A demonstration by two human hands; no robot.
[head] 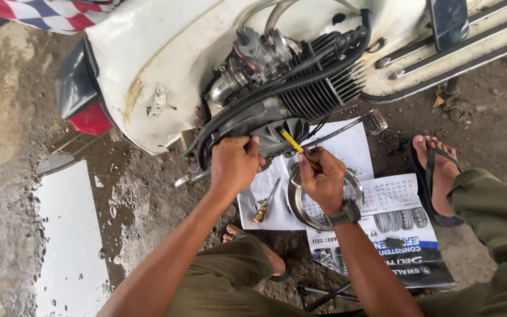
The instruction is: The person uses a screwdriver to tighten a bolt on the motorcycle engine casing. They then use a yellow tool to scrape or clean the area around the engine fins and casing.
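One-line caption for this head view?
Left hand steadies a white scooter's exposed engine while the right hand works a yellow-handled screwdriver at it.

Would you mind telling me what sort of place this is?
Probably an informal roadside repair spot: a white scooter lies with its engine exposed on rough wet ground, loose parts on calendar sheets.

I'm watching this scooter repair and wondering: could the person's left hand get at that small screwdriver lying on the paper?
Probably yes. The small screwdriver lies in the open on the white paper sheet, just below the left hand, with nothing over it. But that hand is now pressed against the dark engine cover and would have to let go.
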